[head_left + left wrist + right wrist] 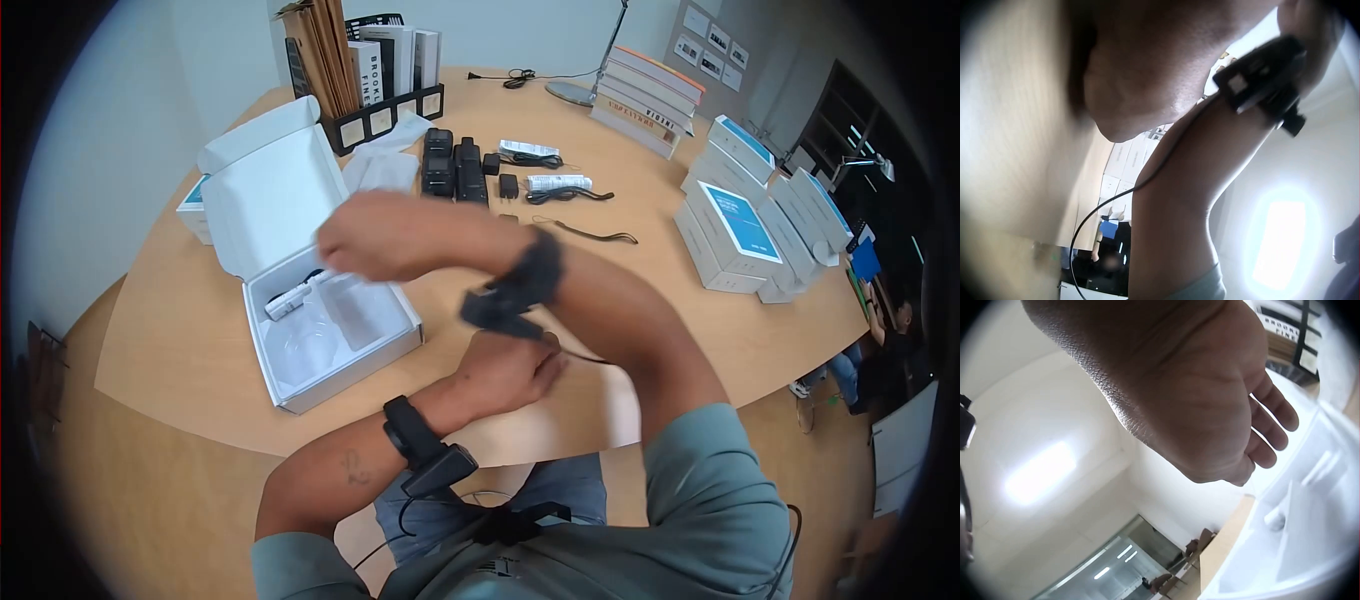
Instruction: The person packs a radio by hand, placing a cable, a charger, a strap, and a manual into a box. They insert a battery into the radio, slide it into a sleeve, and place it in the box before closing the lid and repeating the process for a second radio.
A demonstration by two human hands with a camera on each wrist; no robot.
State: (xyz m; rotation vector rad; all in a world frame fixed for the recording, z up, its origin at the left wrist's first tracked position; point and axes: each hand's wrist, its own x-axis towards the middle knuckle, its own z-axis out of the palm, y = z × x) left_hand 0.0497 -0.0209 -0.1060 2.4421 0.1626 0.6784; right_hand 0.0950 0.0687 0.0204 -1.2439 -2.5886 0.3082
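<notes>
My right hand (370,235) hovers over the opened white box (345,375), its lid (275,205) folded back. In the right wrist view its fingers (1264,428) are loosely bent, with nothing seen in the grasp. Inside the box, a white-labelled item with a black cord (288,303) lies at the left, near a white divider. My left hand (505,375) rests on the table's near edge, fingers curled inward and largely hidden. Beyond the hands lie two black handheld devices (437,165), a black power adapter (509,187), bundled black cables (575,195) and a wrist strap (600,238).
Several closed white boxes with blue labels (735,225) stand at the right. A book stack (645,105) and a lamp base (572,94) are at the back. A black organizer (385,120) holds folders behind crumpled white wrapping (380,170). Someone (890,320) sits beyond the table.
</notes>
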